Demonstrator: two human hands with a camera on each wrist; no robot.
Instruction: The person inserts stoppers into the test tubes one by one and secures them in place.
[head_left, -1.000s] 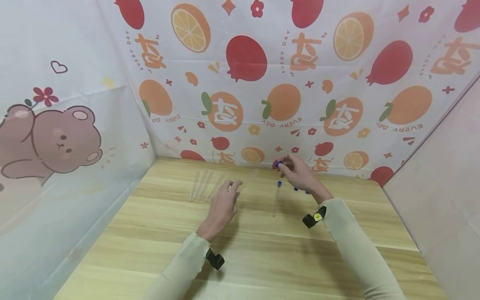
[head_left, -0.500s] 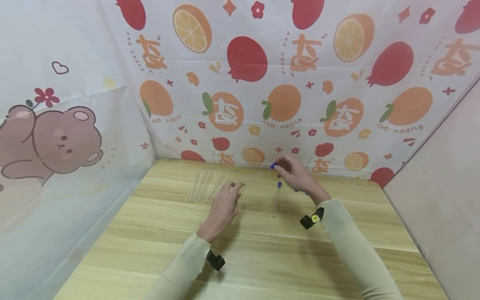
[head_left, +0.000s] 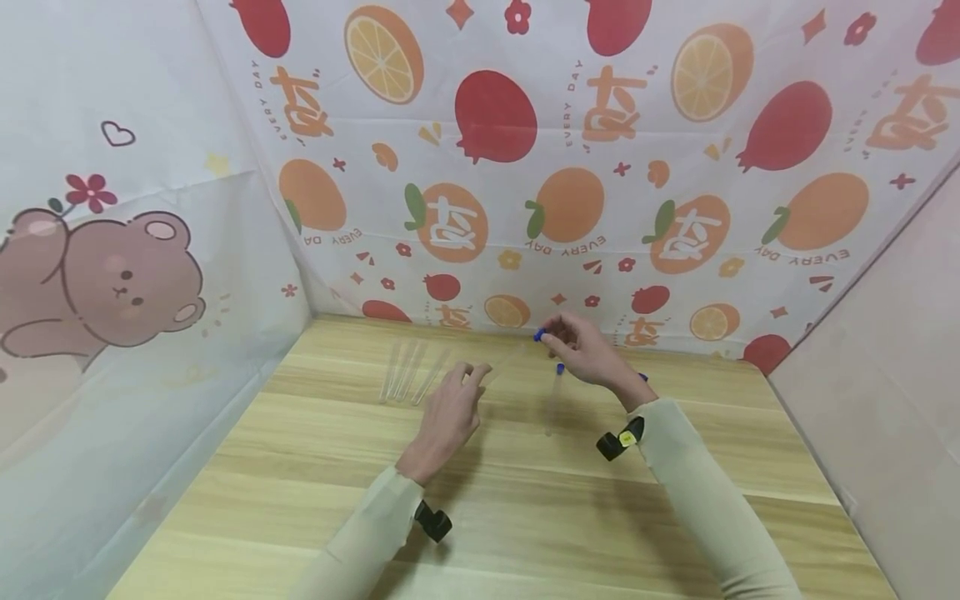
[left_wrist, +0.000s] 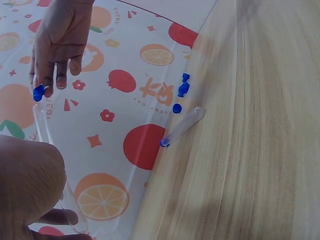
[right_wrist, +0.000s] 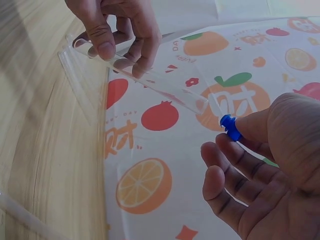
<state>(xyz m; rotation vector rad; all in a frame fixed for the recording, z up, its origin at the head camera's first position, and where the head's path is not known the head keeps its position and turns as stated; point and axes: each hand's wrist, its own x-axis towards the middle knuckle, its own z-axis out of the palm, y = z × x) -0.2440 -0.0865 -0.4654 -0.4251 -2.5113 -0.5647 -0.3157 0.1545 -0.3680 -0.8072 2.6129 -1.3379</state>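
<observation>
My left hand (head_left: 452, 412) pinches a clear test tube (right_wrist: 170, 93) between thumb and fingers, its open mouth pointing toward my right hand. A blue stopper (right_wrist: 230, 127) is pinched between the thumb and index finger of my right hand (head_left: 585, 348). In the right wrist view a small gap separates the stopper from the tube's mouth. The left wrist view shows the stopper (left_wrist: 38, 92) just above the tube (left_wrist: 45, 127). On the table below my right hand lies a tube with a blue stopper in its end (left_wrist: 184, 126).
Several clear tubes (head_left: 405, 371) lie side by side on the wooden table (head_left: 480, 517), left of my left hand. More blue stoppers (left_wrist: 183, 89) rest near the table's back edge, partly hidden by my right hand in the head view. A fruit-printed cloth (head_left: 495, 117) hangs behind.
My right hand has moved left with the blue stopper, closer to the mouth of the held tube. The left hand has stayed nearly still with its tube.
</observation>
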